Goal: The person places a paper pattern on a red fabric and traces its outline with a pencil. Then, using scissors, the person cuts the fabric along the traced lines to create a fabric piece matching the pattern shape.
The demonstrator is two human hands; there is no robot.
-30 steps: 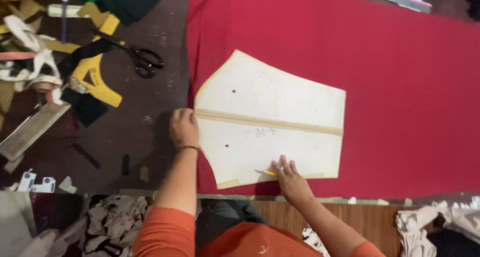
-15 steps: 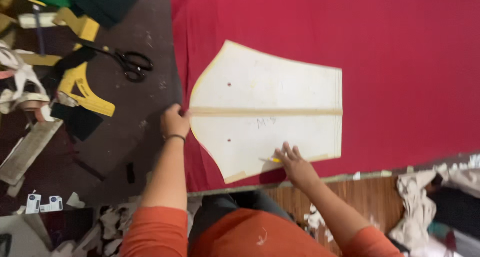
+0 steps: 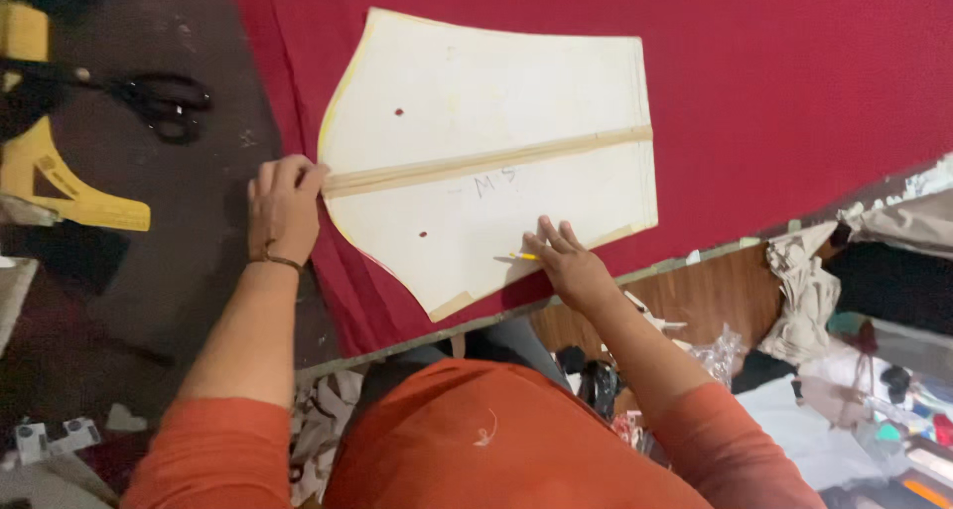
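Both hands (image 3: 283,209) (image 3: 568,261) press a cream paper pattern (image 3: 486,142) on red fabric (image 3: 794,82).

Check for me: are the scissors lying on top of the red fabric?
No. The scissors lie on the dark tabletop, left of the red fabric, which carries only the cream paper pattern.

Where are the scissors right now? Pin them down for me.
In the head view the scissors lie upper left on the dark table, just off the red cloth's left edge, above the left hand and right of the yellow curved ruler.
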